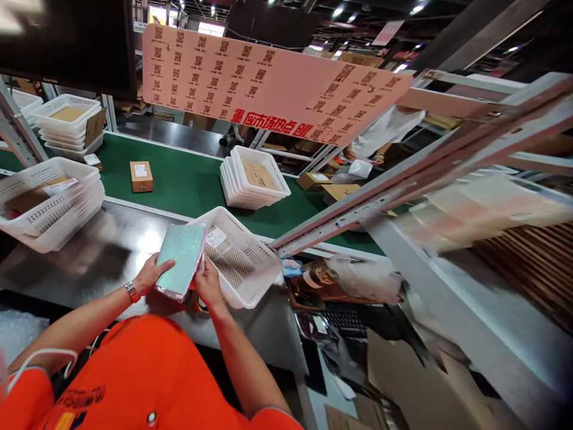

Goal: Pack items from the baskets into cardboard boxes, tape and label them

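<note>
Between my two hands is a flat, pale green rectangular packet point(181, 258) in clear plastic wrap, tilted up over the steel table. My left hand point(150, 273) grips its left edge, thumb on the front face. My right hand point(208, 280) closes round its lower right edge, some of the fingers hidden behind it. Just right of the packet stands a white perforated plastic basket point(264, 272). A white paper label point(215, 237) shows inside it near the far left side.
Beyond the steel table point(120, 230) runs a green conveyor belt point(179, 179) carrying a small brown box point(141, 177) and stacked white baskets point(255, 179). More baskets point(54, 209) stand left. A metal frame post point(322, 224) rises right, near a keyboard point(342, 319). Another person's hand point(379, 159) shows beyond.
</note>
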Motion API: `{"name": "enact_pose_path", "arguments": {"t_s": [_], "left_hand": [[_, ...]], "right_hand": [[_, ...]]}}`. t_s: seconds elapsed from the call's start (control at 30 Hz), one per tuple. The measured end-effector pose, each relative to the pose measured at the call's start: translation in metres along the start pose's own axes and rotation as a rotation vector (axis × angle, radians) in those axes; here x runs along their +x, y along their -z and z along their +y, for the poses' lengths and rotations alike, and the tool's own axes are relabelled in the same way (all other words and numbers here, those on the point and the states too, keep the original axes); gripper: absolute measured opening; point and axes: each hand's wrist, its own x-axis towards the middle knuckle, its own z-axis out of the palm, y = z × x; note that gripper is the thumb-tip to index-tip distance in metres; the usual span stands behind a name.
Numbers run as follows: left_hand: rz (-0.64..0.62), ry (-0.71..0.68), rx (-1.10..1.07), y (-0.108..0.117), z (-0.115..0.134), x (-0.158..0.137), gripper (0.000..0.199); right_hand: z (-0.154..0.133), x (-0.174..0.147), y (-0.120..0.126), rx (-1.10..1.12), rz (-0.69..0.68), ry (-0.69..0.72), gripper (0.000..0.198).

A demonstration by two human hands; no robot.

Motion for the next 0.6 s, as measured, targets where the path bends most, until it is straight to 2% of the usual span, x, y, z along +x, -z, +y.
{"name": "enact_pose_path", "arguments": {"t_s": [0.13,0.23,0.3,0.37,0.43,0.47,0.53,0.6], "left_hand": [[0.189,-0.095,0.123,0.0,-0.01,0.005,0.076],[0.29,-0.128,0.258,-0.007,-0.009,0.008,0.076],[0.265,-0.145,0.337,-0.01,-0.007,0.007,0.084],[0.139,-0.177,0.425,-0.006,-0.004,0.007,0.088],[-0.006,-0.225,0.539,0.009,0.0,0.009,0.079],[-0.039,-0.256,0.6,0.02,0.002,0.011,0.072],[-0.009,-0.318,0.714,0.045,0.003,0.016,0.061],[0.046,-0.313,0.806,0.067,-0.001,0.023,0.055]], "right_hand": [[-0.002,-0.01,-0.007,-0.012,-0.1,-0.021,0.04],[-0.01,-0.004,-0.003,0.056,-0.163,-0.064,0.051],[-0.013,0.007,0.006,0.026,-0.146,-0.072,0.057],[-0.01,0.017,0.02,-0.032,-0.09,-0.073,0.064],[-0.004,0.021,0.038,-0.069,-0.042,-0.066,0.063],[0.0,0.021,0.047,-0.096,-0.036,-0.056,0.06],[0.008,0.018,0.063,-0.203,-0.071,-0.006,0.049],[0.017,0.015,0.069,-0.32,-0.204,0.052,0.04]]}}
